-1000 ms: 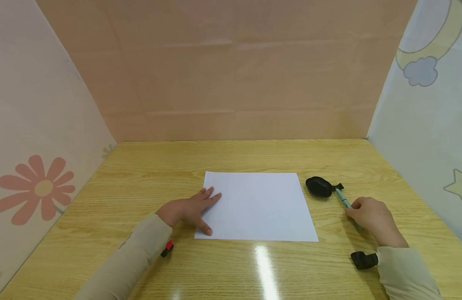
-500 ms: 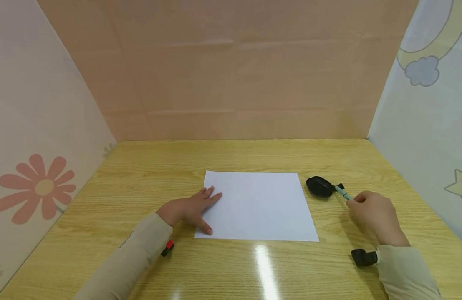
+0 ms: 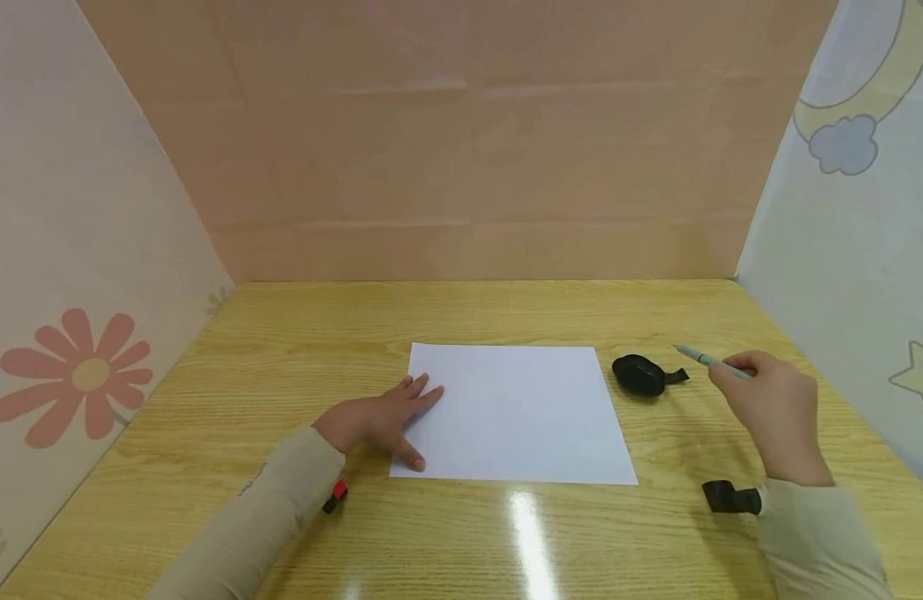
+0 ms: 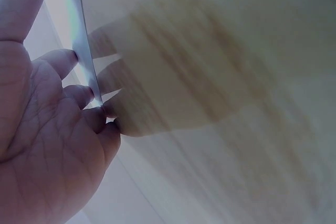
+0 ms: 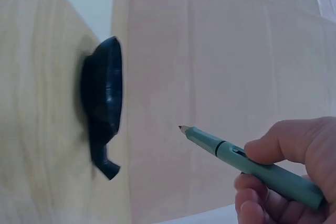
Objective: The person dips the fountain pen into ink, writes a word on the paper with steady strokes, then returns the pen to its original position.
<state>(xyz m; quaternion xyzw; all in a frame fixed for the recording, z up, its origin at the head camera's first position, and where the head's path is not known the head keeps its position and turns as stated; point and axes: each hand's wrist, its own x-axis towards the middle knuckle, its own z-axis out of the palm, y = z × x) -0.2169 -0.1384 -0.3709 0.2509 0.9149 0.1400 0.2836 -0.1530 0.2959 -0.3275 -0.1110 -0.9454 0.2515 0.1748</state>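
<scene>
My left hand [image 3: 382, 418] rests with spread fingers on the left edge of a white sheet of paper [image 3: 521, 417]. In the left wrist view the left hand's [image 4: 50, 124] fingertips meet the tabletop beside the paper's edge [image 4: 80, 30]. A pale green pen [image 3: 704, 358] is pinched between thumb and fingers of my right hand [image 3: 772, 408], raised above the table with its tip pointing left. The right wrist view shows the pen's [image 5: 252, 166] dark pointed tip bare. Nearby lies a black rounded object [image 3: 639, 377] with a narrow neck and flared tail, apart from the pen.
The wooden table [image 3: 318, 333] is bounded by a tan back wall [image 3: 461, 167] and pale side walls with printed pictures. A small red and black item [image 3: 336, 496] shows beside the left sleeve. A black wrist camera [image 3: 729, 497] juts from the right sleeve.
My right hand has lifted the pen up and away from the black object's tail, and the pen has turned flatter, its tip now above the tail. The left hand and paper have stayed put.
</scene>
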